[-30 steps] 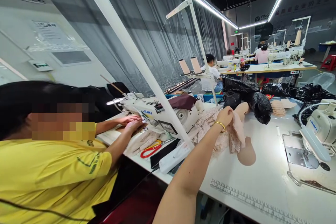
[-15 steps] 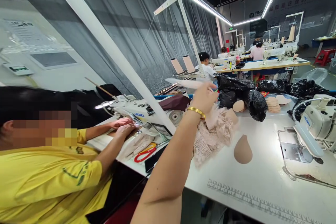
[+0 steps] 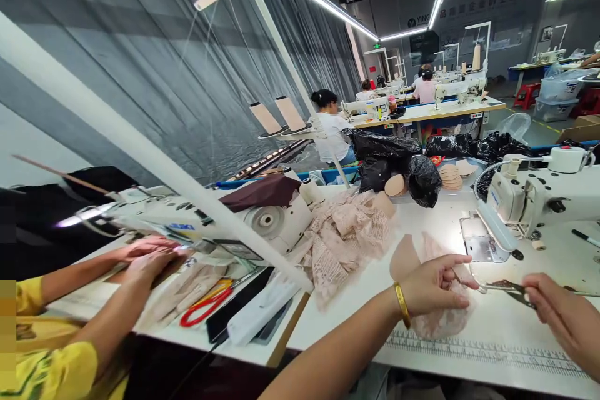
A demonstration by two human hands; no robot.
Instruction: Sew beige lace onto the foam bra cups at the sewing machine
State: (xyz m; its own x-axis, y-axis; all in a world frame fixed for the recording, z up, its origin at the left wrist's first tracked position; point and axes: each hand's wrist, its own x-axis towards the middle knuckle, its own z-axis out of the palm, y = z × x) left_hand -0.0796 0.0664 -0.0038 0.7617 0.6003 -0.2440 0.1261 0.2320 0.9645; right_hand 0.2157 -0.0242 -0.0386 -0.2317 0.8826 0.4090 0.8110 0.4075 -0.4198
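My left hand [image 3: 434, 286] rests on the white table [image 3: 365, 300], fingers curled on a pale lace piece [image 3: 440, 320] that lies with a beige foam cup [image 3: 404, 257]; its index finger points right. My right hand [image 3: 569, 319] comes in from the lower right and pinches small metal snips [image 3: 507, 287], whose tip is close to the left index finger. A loose pile of lace [image 3: 344, 237] lies just left of my left hand.
A white sewing machine [image 3: 534, 195] stands to the right, lit at its needle plate. A co-worker's hands [image 3: 150, 256] work at another machine [image 3: 262, 219] on the left, near red scissors [image 3: 206, 303]. Black bags [image 3: 389, 156] and stacked cups [image 3: 452, 176] sit behind. A printed ruler [image 3: 469, 353] runs along the front edge.
My left hand has come down from the raised lace pile to the table in front of me, with a lace piece. My right hand has appeared with the snips. The view has swung right.
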